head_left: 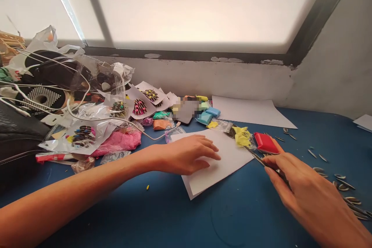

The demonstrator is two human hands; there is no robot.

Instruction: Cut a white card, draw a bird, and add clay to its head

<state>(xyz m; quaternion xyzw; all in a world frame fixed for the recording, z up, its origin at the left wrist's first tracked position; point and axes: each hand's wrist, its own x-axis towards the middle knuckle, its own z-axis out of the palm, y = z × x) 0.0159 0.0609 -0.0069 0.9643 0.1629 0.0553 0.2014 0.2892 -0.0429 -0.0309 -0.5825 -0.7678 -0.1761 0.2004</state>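
Note:
My left hand [193,155] is over folded white paper [223,162], fingers spread and holding nothing; whether it touches the sheet is hard to tell. In my right hand [302,186] is a slim pair of metal tweezers [257,157], pinched between thumb and fingers. Their tips point at a lump of yellow clay [242,136] in an opened clear wrapper, and seem to touch it. Just beyond my right fingers lies a red clay packet [266,142]. Sunflower seeds [343,182] are scattered to the right of that hand.
Blue clay packets [205,117] and an orange one [162,124] lie at the back. White paper packs of decorated seeds [84,135], a pink cloth [119,143], a white cable [116,119] and a black spool [42,99] crowd the left. Another white sheet [250,110] rests by the wall.

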